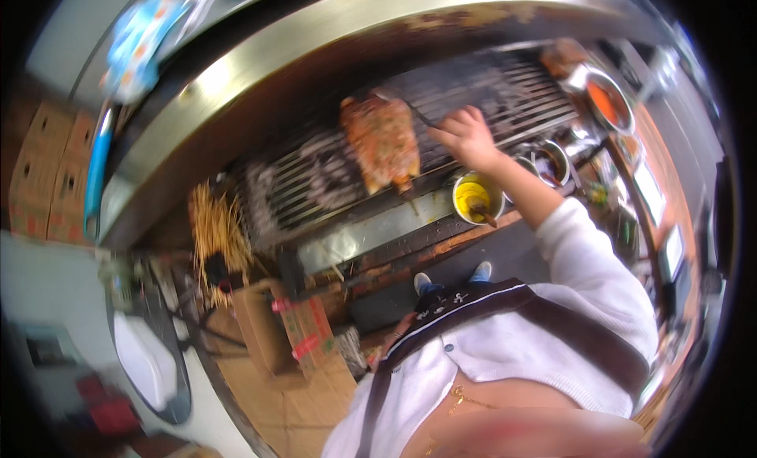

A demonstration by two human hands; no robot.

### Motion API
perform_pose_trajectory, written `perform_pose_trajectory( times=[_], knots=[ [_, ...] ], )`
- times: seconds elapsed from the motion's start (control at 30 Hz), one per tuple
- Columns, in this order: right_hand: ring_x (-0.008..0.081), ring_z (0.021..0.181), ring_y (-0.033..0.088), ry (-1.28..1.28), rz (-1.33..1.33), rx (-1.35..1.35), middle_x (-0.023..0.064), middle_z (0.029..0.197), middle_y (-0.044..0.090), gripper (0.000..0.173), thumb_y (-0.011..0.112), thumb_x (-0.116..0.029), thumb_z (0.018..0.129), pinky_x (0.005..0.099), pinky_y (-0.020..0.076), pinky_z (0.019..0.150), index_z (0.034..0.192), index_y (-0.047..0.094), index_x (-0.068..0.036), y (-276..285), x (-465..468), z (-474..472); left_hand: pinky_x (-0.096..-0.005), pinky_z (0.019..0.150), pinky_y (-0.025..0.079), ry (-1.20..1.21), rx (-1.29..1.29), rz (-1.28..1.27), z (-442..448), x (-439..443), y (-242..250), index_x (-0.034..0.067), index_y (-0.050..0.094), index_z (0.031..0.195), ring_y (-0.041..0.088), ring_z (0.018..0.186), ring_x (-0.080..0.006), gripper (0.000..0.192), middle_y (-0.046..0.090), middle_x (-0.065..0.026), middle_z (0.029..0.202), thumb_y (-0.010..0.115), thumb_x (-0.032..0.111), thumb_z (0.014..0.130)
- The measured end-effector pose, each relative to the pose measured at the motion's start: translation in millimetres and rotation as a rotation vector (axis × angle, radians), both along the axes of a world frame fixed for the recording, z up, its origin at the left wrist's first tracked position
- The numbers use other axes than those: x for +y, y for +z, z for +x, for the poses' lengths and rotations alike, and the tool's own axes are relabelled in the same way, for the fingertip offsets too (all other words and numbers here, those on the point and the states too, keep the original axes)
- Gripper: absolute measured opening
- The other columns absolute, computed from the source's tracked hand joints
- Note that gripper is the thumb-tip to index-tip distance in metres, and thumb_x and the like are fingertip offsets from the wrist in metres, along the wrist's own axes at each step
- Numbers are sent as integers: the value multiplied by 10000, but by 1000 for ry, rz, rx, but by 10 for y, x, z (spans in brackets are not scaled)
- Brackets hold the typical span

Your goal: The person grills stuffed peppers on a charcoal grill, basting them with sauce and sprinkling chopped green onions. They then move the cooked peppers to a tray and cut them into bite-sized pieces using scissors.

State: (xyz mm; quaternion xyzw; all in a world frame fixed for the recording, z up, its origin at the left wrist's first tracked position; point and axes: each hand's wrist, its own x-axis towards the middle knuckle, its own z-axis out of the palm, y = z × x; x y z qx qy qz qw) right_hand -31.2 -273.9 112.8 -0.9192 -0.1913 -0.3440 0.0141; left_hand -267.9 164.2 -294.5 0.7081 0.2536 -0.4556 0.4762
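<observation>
My right hand (467,136) reaches over the charcoal grill, its fingers closed on the dark handle of a utensil (421,113). The far end of the utensil touches the top of a large browned slab of food (381,141), perhaps meat, lying on the grill grate (301,177). Below my right forearm stands a metal pot of yellow liquid (470,192) with a brush or ladle in it. My left hand (402,328) hangs low beside the apron (458,307), mostly hidden and blurred; whether it holds anything does not show.
A bundle of wooden skewers (219,233) lies left of the grill. An open cardboard box (260,334) sits below it. At right are a pot of red sauce (609,103) and a pot of dark sauce (550,162). A metal hood (266,56) edges the grill's far side.
</observation>
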Motion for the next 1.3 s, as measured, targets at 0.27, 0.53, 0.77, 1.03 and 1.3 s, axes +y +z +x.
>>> perform_pose_trajectory(
  times=[0.27,0.53,0.77,1.03,1.3],
  knots=[
    [123,785,552,-169,1050,-204,8,820,604,178,613,-191,772,287,430,700,930,627,-111,136,-498,-600,-311,588,465,-696,89,-5,1130,-751,132,61,590,844,566,646,-167,210,595,-61,713,484,241,822],
    [83,806,563,-471,2032,-600,42,909,612,218,541,-114,840,186,424,637,1050,570,-68,-791,-1864,-4925,-303,599,460,-1307,-26,-93,717,-3492,122,60,591,836,556,655,-154,216,591,-49,709,487,248,831],
    [41,600,457,-1327,1355,-1793,19,808,585,216,528,-154,855,165,359,478,1055,549,-76,-1923,-2385,-9355,-296,609,456,-1611,-99,-173,-1135,-5452,-74,58,593,830,548,663,-142,222,586,-39,706,489,254,839],
    [139,679,521,-1328,1217,-1884,42,849,588,217,489,-176,853,247,418,535,1019,558,-53,-3055,-2862,-12348,-275,501,436,-1517,-183,-218,-1718,-6014,645,39,567,853,510,575,-109,235,556,-36,650,513,268,843],
    [177,670,496,-1698,1474,-1295,100,922,588,337,513,-216,801,263,377,552,1082,522,-31,-3696,-3162,-11035,-311,801,447,-1320,-552,238,-1895,-5137,1027,64,586,1016,585,904,-236,374,615,-115,984,576,355,782]
  ],
)
